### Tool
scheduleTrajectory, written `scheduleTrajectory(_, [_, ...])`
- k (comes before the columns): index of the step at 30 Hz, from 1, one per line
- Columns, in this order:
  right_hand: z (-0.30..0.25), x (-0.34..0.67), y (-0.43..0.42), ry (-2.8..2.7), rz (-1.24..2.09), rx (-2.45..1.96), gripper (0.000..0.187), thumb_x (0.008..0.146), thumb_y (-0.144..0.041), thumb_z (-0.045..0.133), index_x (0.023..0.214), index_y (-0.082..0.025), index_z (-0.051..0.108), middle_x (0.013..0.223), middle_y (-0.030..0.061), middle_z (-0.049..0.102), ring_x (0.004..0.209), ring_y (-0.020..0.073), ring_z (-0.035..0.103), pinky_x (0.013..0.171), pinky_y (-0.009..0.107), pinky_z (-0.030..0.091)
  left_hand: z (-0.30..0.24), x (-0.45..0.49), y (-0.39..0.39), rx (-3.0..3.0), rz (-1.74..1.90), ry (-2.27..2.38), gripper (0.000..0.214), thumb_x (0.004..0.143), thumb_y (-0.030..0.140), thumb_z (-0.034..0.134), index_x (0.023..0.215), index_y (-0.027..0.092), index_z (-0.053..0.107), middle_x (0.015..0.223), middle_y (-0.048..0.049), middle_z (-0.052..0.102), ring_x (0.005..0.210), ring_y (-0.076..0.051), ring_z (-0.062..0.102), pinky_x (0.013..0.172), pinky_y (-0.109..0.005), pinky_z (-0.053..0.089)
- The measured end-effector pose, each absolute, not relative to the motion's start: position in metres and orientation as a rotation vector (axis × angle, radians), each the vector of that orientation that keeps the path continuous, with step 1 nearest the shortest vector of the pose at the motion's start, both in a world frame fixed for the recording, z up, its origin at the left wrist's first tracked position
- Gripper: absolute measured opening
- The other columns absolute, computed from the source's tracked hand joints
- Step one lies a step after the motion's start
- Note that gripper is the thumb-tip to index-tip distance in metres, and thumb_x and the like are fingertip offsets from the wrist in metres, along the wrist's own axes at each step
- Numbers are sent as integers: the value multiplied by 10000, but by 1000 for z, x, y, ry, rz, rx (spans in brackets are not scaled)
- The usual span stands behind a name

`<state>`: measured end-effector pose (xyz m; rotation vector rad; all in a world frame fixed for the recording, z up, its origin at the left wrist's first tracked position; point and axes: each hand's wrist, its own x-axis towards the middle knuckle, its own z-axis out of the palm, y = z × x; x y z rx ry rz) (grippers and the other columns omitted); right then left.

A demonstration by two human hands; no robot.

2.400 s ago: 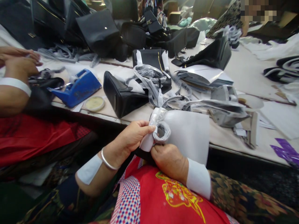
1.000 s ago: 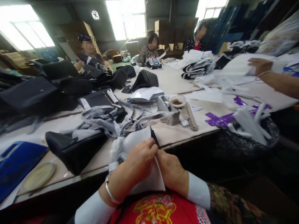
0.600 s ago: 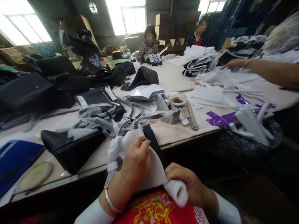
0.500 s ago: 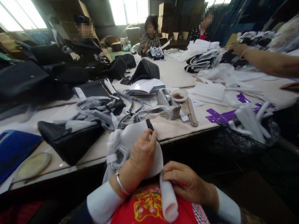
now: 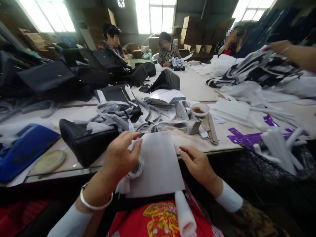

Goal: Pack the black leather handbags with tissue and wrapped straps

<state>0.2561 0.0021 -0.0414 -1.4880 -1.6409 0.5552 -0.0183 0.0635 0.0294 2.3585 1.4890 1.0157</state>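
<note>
Head view: spongy foam roll [image 5: 184, 214] lies loose on the lap below the sheet [image 5: 158, 164]. That sheet's matte white, spread flat, nothing folded yet I reckon; left hand [image 5: 119, 158] pinches the crinkly wrapped handle [image 5: 135, 168] at its left edge, right hand [image 5: 197, 163] open by its right edge. Glossy black bag [image 5: 86, 143] beyond.

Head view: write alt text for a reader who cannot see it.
The person's left hand pinches the upper left edge of a flat white foam sheet over the lap; the right hand lies open at its right edge. A rolled white foam tube rests on the red apron below, and a black leather handbag sits on the pale worktable beyond.
</note>
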Motion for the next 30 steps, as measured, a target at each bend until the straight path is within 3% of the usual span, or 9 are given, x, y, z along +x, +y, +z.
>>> scheduleTrajectory(2, [-37, 238, 23, -1721, 380, -1545, 378, 965, -355, 535, 1235, -110, 636, 1095, 167, 686, 964, 277, 660, 859, 420, 549, 18, -50, 79, 2208, 983, 1838, 287, 905, 362, 566, 1052, 161, 707, 1000, -101, 726, 869, -239, 693, 822, -353, 549])
scheduleTrajectory(4, [-34, 217, 34, -1870, 138, -1537, 483, 965, -354, 529, 1367, -89, 554, 1319, 231, 591, 1210, 344, 567, 998, 495, 482, 2, -72, 89, 2030, 839, 1946, 320, 886, 395, 549, 1008, 155, 722, 972, -109, 745, 862, -257, 698, 814, -355, 532])
scheduleTrajectory(6, [-37, 199, 38, -2124, -37, -1450, 524, 962, -335, 539, 1446, -139, 501, 1529, 203, 424, 1433, 375, 346, 1136, 560, 327, -14, -83, 92, 1884, 736, 1905, 345, 873, 427, 536, 975, 164, 734, 950, -99, 766, 857, -259, 706, 791, -335, 523])
scheduleTrajectory(8, [-45, 188, 39, -2378, -72, -1374, 537, 960, -335, 554, 1472, -192, 484, 1600, 146, 345, 1494, 374, 231, 1175, 588, 227, -26, -86, 91, 1804, 704, 1842, 371, 872, 463, 516, 908, 173, 744, 880, -75, 777, 812, -246, 711, 729, -303, 517])
scheduleTrajectory(14, [-48, 182, 47, -2570, -29, -1369, 504, 966, -344, 554, 1436, -165, 525, 1567, 136, 412, 1466, 370, 298, 1168, 581, 238, -38, -78, 105, 1747, 731, 1792, 446, 875, 536, 505, 691, 180, 703, 668, -40, 719, 662, -205, 656, 594, -272, 447])
scheduleTrajectory(19, [-36, 161, 60, -2604, -56, -1200, 500, 973, -282, 518, 1448, -124, 504, 1591, 133, 371, 1495, 327, 252, 1201, 530, 216, -48, -71, 123, 1767, 746, 1821, 459, 849, 537, 569, 568, 179, 630, 572, -42, 654, 572, -185, 595, 542, -278, 371])
scheduleTrajectory(22, [-46, 151, 62, -2654, -9, -1174, 543, 975, -255, 486, 1498, -118, 436, 1598, 119, 359, 1494, 308, 265, 1208, 516, 214, -51, -65, 114, 1811, 810, 1823, 376, 887, 453, 546, 635, 182, 616, 611, -30, 658, 572, -165, 588, 545, -261, 382])
scheduleTrajectory(25, [-55, 150, 60, -2699, 11, -1178, 546, 981, -257, 462, 1509, -122, 423, 1602, 106, 354, 1501, 298, 252, 1221, 512, 185, -52, -59, 95, 1893, 917, 1871, 310, 941, 394, 482, 747, 188, 608, 740, -59, 676, 702, -188, 621, 657, -277, 431])
scheduleTrajectory(30, [-59, 151, 56, -2729, 21, -1212, 579, 986, -284, 460, 1542, -152, 373, 1618, 92, 323, 1506, 312, 233, 1219, 532, 176, -57, -56, 86, 1971, 924, 1942, 296, 953, 360, 475, 753, 186, 607, 805, -119, 665, 796, -246, 622, 733, -332, 429])
